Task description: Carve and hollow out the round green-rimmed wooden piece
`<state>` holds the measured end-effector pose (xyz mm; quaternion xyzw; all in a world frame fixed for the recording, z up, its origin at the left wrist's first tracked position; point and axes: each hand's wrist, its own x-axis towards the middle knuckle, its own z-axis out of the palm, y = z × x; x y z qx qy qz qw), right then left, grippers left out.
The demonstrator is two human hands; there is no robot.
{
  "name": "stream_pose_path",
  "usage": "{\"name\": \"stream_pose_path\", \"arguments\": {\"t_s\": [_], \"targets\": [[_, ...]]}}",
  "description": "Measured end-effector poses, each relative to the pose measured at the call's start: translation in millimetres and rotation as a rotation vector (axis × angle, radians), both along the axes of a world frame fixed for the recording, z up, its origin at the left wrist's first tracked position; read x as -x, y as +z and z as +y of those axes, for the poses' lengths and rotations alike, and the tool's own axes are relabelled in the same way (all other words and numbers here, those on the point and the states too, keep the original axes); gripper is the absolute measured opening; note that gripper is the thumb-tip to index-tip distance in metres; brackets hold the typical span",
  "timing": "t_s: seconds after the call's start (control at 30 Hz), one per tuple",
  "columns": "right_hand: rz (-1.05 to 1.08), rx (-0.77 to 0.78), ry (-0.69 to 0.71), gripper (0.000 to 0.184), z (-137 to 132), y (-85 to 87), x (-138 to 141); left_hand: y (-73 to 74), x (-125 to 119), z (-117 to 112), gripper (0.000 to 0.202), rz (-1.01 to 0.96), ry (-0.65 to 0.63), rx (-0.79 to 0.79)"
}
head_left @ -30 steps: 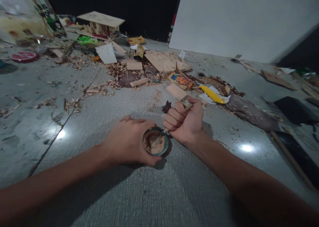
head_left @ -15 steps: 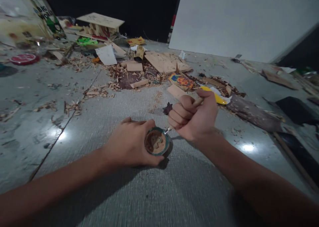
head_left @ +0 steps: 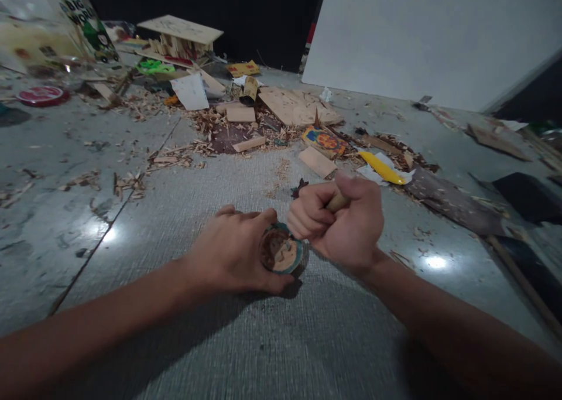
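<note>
My left hand point(head_left: 237, 253) is curled around a small round cup point(head_left: 293, 264) with a teal rim, which rests on the grey textured floor. Inside the cup shows a tan and dark brown, uneven interior. My right hand point(head_left: 336, 221) makes a fist around a wooden-handled tool point(head_left: 339, 201), close against the cup's upper right rim. Only a bit of the handle shows between thumb and fingers; the tool's lower end is hidden behind the fist. A small dark, jagged piece point(head_left: 300, 187) lies just beyond the right hand.
Wood shavings point(head_left: 169, 157), thin boards point(head_left: 298, 104) and scraps are strewn ahead. Right of them lies a yellow cutter-like object point(head_left: 381, 167) on white paper. At the back left stands a small wooden model point(head_left: 180, 34); a red lid point(head_left: 43, 95) lies farther left.
My right fist has dropped slightly toward me and closer over the cup's rim, hiding the tool's metal part that showed before. My left hand still holds the cup.
</note>
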<state>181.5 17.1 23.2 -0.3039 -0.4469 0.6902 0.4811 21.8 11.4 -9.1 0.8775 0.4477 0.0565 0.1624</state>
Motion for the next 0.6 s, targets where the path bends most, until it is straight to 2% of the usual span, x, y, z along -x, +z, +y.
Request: {"name": "stream_pose_path", "arguments": {"t_s": [0.1, 0.2, 0.33, 0.6], "targets": [[-0.089, -0.09, 0.021, 0.059, -0.8, -1.3, 5.3, 0.5, 0.0, -0.7, 0.066, -0.01, 0.006, 0.0], [-0.046, -0.092, 0.039, 0.058, 3.3, -3.9, 2.6, 1.0, 0.4, -0.7, 0.064, -0.013, 0.004, 0.015], [0.069, -0.03, 0.033, 0.061, 10.3, -9.5, -9.6, 0.6, 0.2, 0.2, 0.061, -0.027, -0.007, 0.022], [0.252, 0.125, -0.064, 0.056, 10.8, -23.2, -19.6, -1.9, -0.9, -1.9, 0.073, 0.006, 0.024, -0.001]]}}
